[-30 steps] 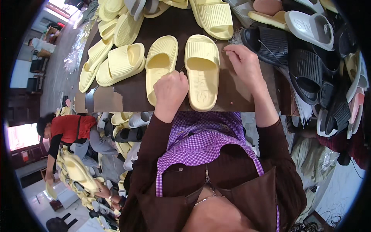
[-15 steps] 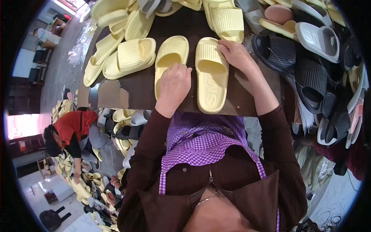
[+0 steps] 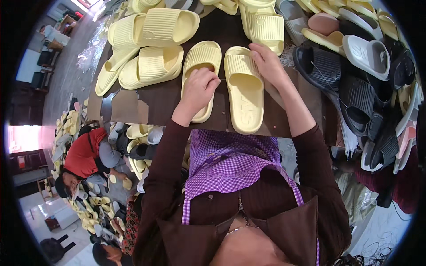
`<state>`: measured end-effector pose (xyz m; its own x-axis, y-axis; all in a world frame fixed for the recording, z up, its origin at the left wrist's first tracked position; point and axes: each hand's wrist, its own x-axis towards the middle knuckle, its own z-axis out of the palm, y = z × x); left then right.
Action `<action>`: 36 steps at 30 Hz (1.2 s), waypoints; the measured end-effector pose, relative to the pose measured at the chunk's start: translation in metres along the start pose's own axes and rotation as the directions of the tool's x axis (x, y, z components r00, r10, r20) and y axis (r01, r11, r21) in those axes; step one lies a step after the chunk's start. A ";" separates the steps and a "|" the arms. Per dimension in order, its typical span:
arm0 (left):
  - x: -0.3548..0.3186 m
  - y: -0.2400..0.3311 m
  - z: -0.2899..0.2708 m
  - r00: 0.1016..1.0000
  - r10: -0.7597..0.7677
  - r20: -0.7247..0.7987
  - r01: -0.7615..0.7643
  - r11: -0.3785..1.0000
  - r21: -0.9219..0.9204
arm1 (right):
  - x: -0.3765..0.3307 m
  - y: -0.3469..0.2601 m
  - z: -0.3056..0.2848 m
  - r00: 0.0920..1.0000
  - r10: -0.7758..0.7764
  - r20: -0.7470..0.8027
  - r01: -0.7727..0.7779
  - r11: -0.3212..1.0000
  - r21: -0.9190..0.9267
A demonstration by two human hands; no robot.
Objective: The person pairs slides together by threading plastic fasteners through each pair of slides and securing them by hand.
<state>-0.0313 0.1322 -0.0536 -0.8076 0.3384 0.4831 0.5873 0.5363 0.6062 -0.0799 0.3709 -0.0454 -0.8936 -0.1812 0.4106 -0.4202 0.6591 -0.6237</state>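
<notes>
Head: brown tabletop (image 3: 164, 99), grey floor (image 3: 64, 84); left grip (image 3: 199, 93) curled closed over yellow slipper (image 3: 203, 55), right grip (image 3: 268, 64) unclear.

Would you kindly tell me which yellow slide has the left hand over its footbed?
The left slide of the middle pair: the left hand covers part of its footbed, whereas the right slide has no hand over its footbed.

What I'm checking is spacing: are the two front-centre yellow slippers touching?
Apart: the head view shows a strip of brown table between the left slipper and the right slipper.
</notes>
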 end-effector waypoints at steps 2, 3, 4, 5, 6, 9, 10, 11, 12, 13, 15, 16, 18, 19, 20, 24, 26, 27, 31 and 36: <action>0.001 0.004 -0.001 0.995 -0.045 0.095 0.048 0.998 -0.029 | 0.007 -0.007 0.000 0.979 0.203 -0.010 -0.191 0.935 0.300; 0.000 0.006 -0.001 0.994 -0.044 0.098 0.047 0.998 -0.030 | 0.009 -0.010 0.000 0.953 0.302 0.008 -0.274 0.855 0.441; -0.002 0.009 0.000 0.994 -0.035 0.100 0.038 0.999 -0.031 | 0.012 -0.010 0.002 0.952 0.305 0.007 -0.277 0.854 0.441; -0.004 0.012 0.002 0.994 -0.026 0.103 0.029 0.999 -0.032 | 0.015 -0.009 0.003 0.936 0.347 0.061 -0.333 0.816 0.472; -0.006 0.016 0.003 0.994 -0.015 0.106 0.018 0.999 -0.033 | 0.019 -0.008 0.004 0.916 0.384 0.116 -0.388 0.776 0.498; -0.014 0.031 0.008 0.996 -0.004 0.093 0.006 1.000 -0.016 | 0.027 -0.005 0.009 0.915 0.373 0.155 -0.392 0.730 0.559; -0.016 0.035 0.009 0.996 0.000 0.084 0.001 1.000 -0.006 | 0.029 -0.005 0.011 0.936 0.324 0.139 -0.340 0.727 0.596; -0.018 0.038 0.010 0.996 -0.002 0.085 0.002 1.000 -0.005 | 0.032 -0.007 0.014 0.954 0.272 0.124 -0.287 0.720 0.631; -0.020 0.041 0.011 0.996 -0.002 0.086 0.003 1.000 -0.006 | 0.036 -0.010 0.017 0.954 0.271 0.126 -0.288 0.720 0.632; -0.021 0.044 0.012 0.996 -0.002 0.087 0.003 1.000 -0.008 | 0.040 -0.012 0.021 0.970 0.199 0.137 -0.242 0.815 0.527; -0.022 0.045 0.013 0.996 -0.005 0.086 0.005 1.000 -0.007 | 0.048 -0.017 0.026 0.981 0.058 0.186 -0.112 0.949 0.296; -0.022 0.044 0.013 0.996 -0.002 0.087 0.004 1.000 -0.017 | 0.050 -0.017 0.028 0.981 0.055 0.188 -0.110 0.949 0.296; -0.021 0.042 0.012 0.996 0.003 0.089 0.000 0.999 -0.038 | 0.053 -0.018 0.034 0.966 -0.014 0.258 -0.033 0.984 0.175; -0.021 0.042 0.011 0.996 0.001 0.086 0.002 0.999 -0.037 | 0.054 -0.018 0.036 0.954 -0.045 0.296 0.011 0.993 0.115; -0.021 0.041 0.011 0.996 0.004 0.093 0.002 0.998 -0.059 | 0.055 -0.017 0.037 0.954 -0.047 0.297 0.013 0.993 0.116; -0.020 0.037 0.006 0.988 -0.053 0.146 0.077 0.984 -0.163 | 0.054 -0.016 0.037 0.914 -0.123 0.387 0.079 0.989 0.127; -0.018 0.034 0.002 0.958 -0.154 0.242 0.217 0.940 -0.263 | 0.056 -0.013 0.040 0.872 -0.205 0.444 0.188 0.979 0.081; -0.018 0.032 0.002 0.958 -0.154 0.242 0.218 0.940 -0.264 | 0.058 -0.013 0.041 0.847 -0.243 0.473 0.243 0.968 0.061; -0.017 0.026 0.006 0.943 -0.224 0.246 0.305 0.878 -0.369 | 0.061 -0.011 0.039 0.802 -0.242 0.547 0.276 0.961 0.021; -0.015 0.021 0.006 0.937 -0.234 0.258 0.319 0.875 -0.365 | 0.061 -0.015 0.034 0.796 -0.181 0.578 0.311 0.941 -0.134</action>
<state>-0.0068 0.1432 -0.0523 -0.9085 0.3907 0.1480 0.2757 0.2945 0.9150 -0.1335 0.3247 -0.0338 -0.7263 -0.6852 0.0553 -0.6523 0.6616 -0.3700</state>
